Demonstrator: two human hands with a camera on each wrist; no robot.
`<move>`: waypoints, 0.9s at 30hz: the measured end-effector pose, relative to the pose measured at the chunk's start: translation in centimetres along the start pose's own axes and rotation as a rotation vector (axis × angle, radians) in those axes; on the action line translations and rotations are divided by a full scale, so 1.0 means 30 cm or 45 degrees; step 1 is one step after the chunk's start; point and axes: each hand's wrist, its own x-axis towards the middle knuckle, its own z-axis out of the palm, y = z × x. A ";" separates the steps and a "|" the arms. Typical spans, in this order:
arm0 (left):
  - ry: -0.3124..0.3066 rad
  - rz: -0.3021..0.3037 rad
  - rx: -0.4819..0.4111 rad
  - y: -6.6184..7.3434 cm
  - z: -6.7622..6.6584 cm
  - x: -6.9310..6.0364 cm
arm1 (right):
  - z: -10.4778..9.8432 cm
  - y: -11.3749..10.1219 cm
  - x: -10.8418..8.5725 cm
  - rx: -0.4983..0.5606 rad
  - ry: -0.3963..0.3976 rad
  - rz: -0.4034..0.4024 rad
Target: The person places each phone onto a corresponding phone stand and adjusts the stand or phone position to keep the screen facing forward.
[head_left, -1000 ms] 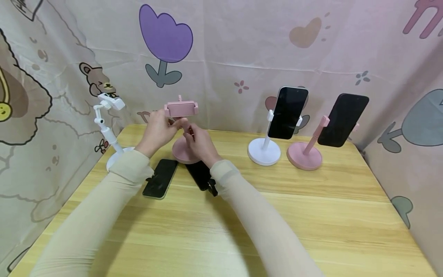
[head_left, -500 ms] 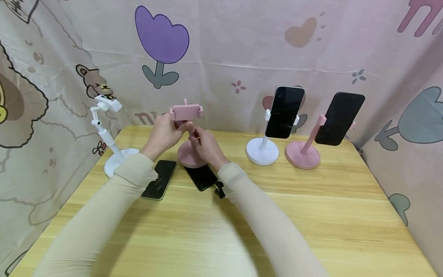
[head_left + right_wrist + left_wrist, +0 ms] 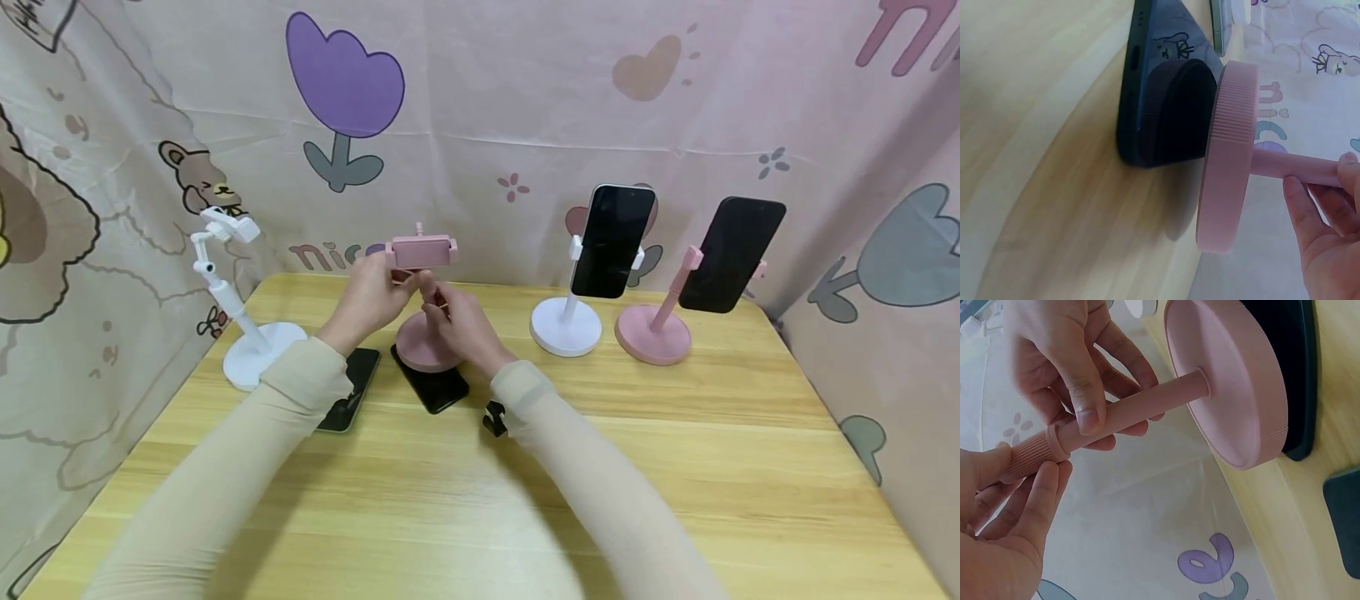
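Both my hands are on a pink phone stand (image 3: 422,251), held a little above the table with its round base (image 3: 1229,162) tilted. My left hand (image 3: 371,296) pinches the ribbed collar (image 3: 1032,455) of the pole, just below the clamp. Lower down, my right hand (image 3: 468,329) grips the smooth pole (image 3: 1147,406) between thumb and fingers. Under the base lies a black phone (image 3: 438,392), partly hidden by it; a gap shows between them in the right wrist view. Another dark phone (image 3: 363,371) lies left of it, partly covered by my left sleeve.
A white stand (image 3: 255,350) with a folded arm stands at the table's left. Towards the back right are a white stand (image 3: 566,327) bearing a phone (image 3: 613,242) and a pink stand (image 3: 652,335) bearing another phone (image 3: 731,254). A printed cloth (image 3: 480,100) hangs behind the table.
Both hands have shifted right and slightly nearer with the pink stand. More of the black phone beneath its base shows. The view has turned slightly.
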 end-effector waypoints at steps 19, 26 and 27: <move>-0.017 0.107 -0.020 0.056 0.048 -0.013 | -0.067 0.031 -0.071 0.013 -0.011 -0.011; -0.021 0.132 -0.059 0.079 0.061 -0.018 | -0.087 0.041 -0.095 0.012 -0.005 -0.019; -0.027 0.128 -0.066 0.082 0.063 -0.019 | -0.089 0.044 -0.098 0.009 -0.004 -0.022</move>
